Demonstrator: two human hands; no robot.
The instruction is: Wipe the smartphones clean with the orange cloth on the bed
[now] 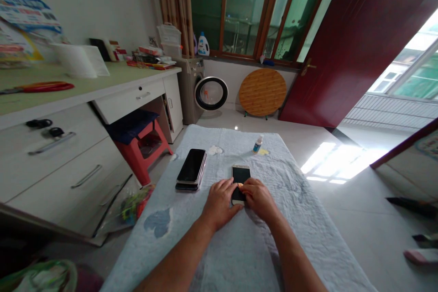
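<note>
A phone with a dark screen and light edges (241, 173) lies flat on the cloth-covered table (239, 255). My left hand (221, 204) holds the phone's left side, its thumb near the bottom edge. My right hand (259, 196) is over the phone's right side, fingers pressed together on a small orange-yellow thing (240, 185) against the screen. To the left lies a stack of phones (192, 166), the top one dark-screened. A small white bottle with a blue label (257, 144) stands beyond the phone, slightly right.
A desk (126, 81) with drawers runs along the left, holding a paper roll (77, 60) and red-handled scissors (48, 86). A red stool (145, 146) stands beside the table. Farther back are a washing machine (189, 93) and a round wooden board (263, 92).
</note>
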